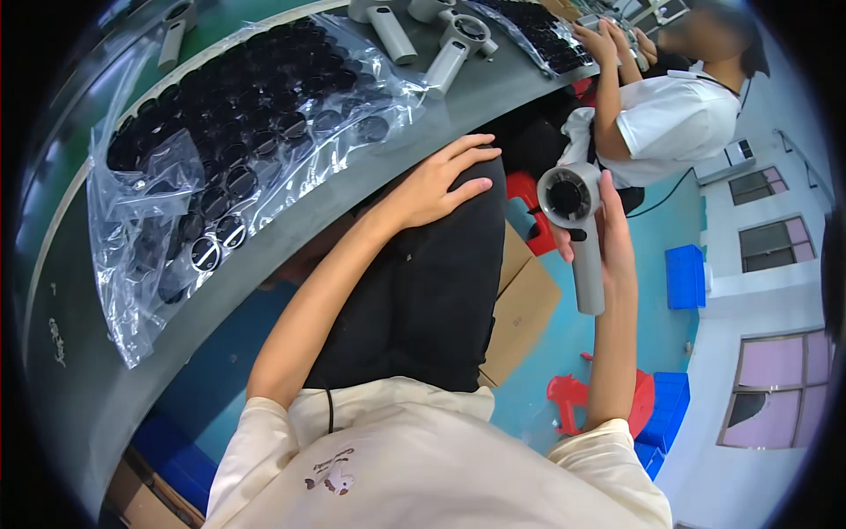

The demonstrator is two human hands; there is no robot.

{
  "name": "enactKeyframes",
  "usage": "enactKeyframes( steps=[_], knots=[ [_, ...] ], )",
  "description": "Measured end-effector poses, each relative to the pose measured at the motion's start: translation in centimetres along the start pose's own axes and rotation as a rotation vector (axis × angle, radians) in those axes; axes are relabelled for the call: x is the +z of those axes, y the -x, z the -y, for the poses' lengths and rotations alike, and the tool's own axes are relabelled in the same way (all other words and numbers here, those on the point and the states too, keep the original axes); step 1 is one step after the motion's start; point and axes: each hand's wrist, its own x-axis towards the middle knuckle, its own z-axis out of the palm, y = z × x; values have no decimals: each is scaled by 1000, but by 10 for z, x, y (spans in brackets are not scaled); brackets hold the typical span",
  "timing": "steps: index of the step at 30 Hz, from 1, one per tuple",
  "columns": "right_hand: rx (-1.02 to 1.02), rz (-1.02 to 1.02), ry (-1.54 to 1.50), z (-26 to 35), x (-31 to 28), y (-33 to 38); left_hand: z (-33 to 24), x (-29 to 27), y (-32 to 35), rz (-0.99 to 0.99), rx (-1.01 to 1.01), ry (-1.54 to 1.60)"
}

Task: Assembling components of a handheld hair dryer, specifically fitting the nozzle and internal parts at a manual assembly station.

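My right hand (614, 225) is closed round a grey handheld fan (588, 278), off to the right of my lap. The fan stands nearly upright, its round head with a dark centre uppermost and its handle pointing down. Some of my fingers are hidden behind it. My left hand (434, 187) lies on my black-trousered leg (458, 264) near the knee, fingers apart and holding nothing. Beyond that hand, on the workbench (352, 181), is a clear plastic bag (132, 207) with many round black parts (264, 97) in and under it.
More grey fan bodies (448, 62) lie at the bench's far side. A co-worker (674, 119) in white sits at the far right, hands raised over the bench. A cardboard box (524, 309), a red stool (568, 397) and blue bins (686, 278) stand on the floor.
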Motion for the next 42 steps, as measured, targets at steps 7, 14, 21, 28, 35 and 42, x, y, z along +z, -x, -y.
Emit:
enactKeyframes(
  steps=[7, 14, 21, 28, 35, 42],
  knots=[
    [-260, -237, 644, 37, 6, -1, 6, -3, -31, 159, -266, 627],
    [-558, -302, 1286, 34, 16, -11, 6, 7, -41, 127, -380, 347],
    [-617, -265, 1383, 39, 17, -16, 6, 12, -37, 79, -197, 162],
    [-928, -399, 1539, 38, 18, -7, -2, 6, -41, 137, -182, 89],
    [-770, -523, 1359, 72, 39, 13, 12, 8, -32, 59, -243, 230],
    [-950, -303, 1436, 21, 4, -19, 9, 12, -34, 82, -206, 206]
  ],
)
